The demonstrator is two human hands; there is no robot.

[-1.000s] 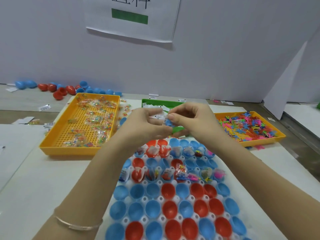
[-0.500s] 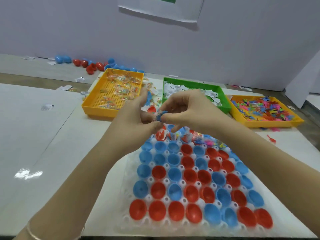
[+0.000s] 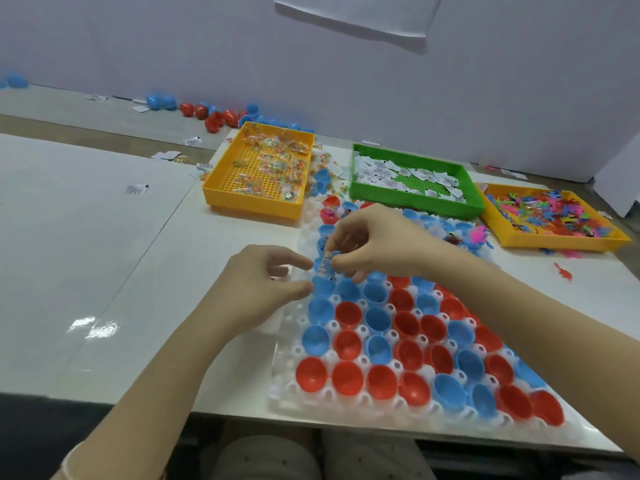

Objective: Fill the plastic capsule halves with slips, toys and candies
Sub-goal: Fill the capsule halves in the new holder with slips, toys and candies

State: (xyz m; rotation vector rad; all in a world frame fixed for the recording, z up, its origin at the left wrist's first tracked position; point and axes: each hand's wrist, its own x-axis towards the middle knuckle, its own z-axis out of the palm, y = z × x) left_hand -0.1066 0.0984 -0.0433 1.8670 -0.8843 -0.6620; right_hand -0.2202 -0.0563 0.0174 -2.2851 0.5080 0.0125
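Off the far left corner of the rack [image 3: 282,372] sits a yellow candy tray [image 3: 221,197]. At the rack's left edge the left hand [image 3: 266,282] hovers, fingers loosely curled, holding nothing I can see. Just right of it, the right hand [image 3: 374,244] pinches 1 rolled slip [image 3: 325,264] above a blue capsule half [image 3: 323,286] in the rack's left column. The capsule halves [image 3: 381,381] in the rack's near rows are empty. Past the rack's far edge stands the green slip tray [image 3: 412,202], and off its far right corner the toy tray [image 3: 554,240]. This looks like slip-loading. Next, the slip needs lowering into that cup and releasing.
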